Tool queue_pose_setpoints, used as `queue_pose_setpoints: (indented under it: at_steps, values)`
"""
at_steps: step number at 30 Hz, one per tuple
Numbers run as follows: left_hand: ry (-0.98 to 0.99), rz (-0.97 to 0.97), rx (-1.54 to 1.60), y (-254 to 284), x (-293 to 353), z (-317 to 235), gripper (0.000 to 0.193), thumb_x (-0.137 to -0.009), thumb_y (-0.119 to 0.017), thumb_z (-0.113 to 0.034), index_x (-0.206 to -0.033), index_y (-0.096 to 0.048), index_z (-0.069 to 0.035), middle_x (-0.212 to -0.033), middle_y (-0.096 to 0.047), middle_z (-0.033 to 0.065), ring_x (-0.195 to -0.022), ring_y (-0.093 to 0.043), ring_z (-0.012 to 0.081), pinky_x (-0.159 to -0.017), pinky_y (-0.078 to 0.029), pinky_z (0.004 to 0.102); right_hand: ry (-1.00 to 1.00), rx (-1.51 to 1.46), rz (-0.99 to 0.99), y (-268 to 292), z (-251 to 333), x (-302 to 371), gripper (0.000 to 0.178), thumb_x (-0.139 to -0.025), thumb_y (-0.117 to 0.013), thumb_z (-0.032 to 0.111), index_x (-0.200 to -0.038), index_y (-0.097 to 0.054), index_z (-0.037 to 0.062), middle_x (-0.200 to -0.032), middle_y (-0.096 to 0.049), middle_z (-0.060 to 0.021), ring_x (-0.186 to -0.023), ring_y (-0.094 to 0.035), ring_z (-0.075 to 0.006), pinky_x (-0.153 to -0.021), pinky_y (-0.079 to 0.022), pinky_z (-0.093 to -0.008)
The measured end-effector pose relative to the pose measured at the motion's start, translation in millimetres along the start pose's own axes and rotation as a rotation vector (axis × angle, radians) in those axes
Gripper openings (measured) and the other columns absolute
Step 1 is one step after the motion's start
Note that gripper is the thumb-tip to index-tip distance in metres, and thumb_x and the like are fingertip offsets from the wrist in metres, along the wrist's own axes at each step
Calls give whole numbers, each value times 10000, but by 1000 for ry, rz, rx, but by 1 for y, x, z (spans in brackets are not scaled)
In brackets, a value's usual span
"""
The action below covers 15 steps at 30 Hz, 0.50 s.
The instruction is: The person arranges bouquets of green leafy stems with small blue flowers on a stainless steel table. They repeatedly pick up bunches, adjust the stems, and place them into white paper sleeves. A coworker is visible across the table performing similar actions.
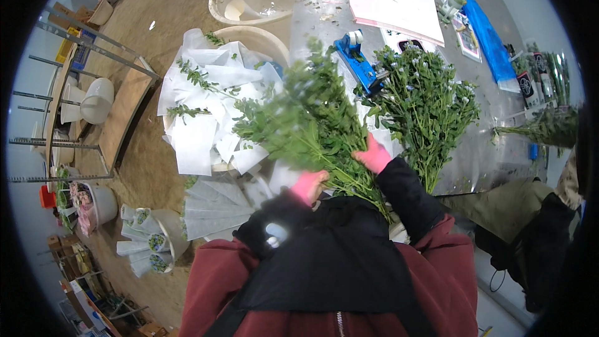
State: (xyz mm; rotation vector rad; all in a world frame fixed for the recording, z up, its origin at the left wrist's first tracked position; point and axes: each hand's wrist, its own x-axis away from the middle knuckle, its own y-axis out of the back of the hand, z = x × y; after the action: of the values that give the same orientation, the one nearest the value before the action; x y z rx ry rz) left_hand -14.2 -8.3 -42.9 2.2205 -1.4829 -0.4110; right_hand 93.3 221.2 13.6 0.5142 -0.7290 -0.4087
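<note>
We see the left hand [308, 185] and right hand [374, 155], both in pink gloves, clasped around the stems of a leafy green bunch [306, 122] held above the steel table [486, 143]; a flowering bunch [427, 103] lies beside it; white paper sleeves [206, 118] sit left, within reach.
</note>
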Motion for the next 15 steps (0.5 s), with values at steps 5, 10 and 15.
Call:
queue_pose_setpoints:
  at_steps: [5,10,15]
  values:
    - [533,-158,1148,0,5,-22,124,-861,-536,-136,-761,-499,-73,-733,-496,10,-592,-460,132,-573,-414,277,88,-265,134,22,-33,-27,555,-788,-707,228,-1227,-480,-25,-1008,-626,-105,-879,-580,-166,-805,-480,-306]
    - [559,-98,1138,5,7,-30,203,-906,-487,-256,-863,-553,-69,-741,-479,13,-599,-440,127,-576,-417,290,21,-368,146,12,-23,-21,647,-767,-699,202,-1301,-415,-28,-1136,-606,-159,-1011,-588,-246,-902,-447,-327]
    - [453,-45,833,8,7,-25,285,-916,-490,-306,-867,-572,-37,-746,-470,8,-646,-425,112,-572,-369,267,461,-92,-488,7,11,35,583,-797,-696,212,-1290,-455,18,-1053,-604,-186,-1044,-564,-313,-902,-445,-391]
